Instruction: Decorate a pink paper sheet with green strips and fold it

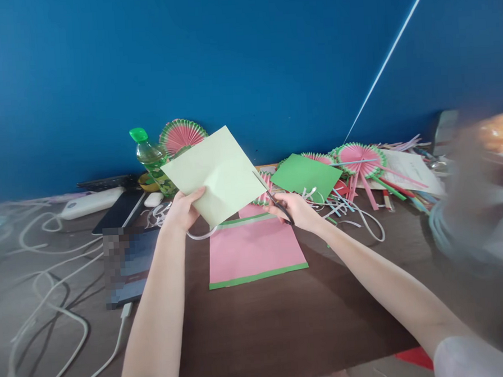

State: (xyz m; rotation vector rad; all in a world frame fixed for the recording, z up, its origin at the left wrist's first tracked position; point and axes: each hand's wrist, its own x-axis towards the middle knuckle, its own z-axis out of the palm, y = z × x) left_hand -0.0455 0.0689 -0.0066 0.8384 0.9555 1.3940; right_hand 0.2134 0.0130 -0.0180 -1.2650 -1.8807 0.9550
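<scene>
One pink sheet point(254, 247), already green-edged, lies short of the table's point(284, 327) near edge; above the surface, the left hand point(184, 210) grips a pale sheet point(217, 173), seemingly uncut, its right corner at scissors point(287, 213) held by the right hand point(298, 209). Finished-looking fans point(364, 153) line the back edge.

The one camera sits on the person's head, facing forward. It looks down from close above the dark brown tabletop point(250, 323), towards the blue wall point(244, 54)
</scene>
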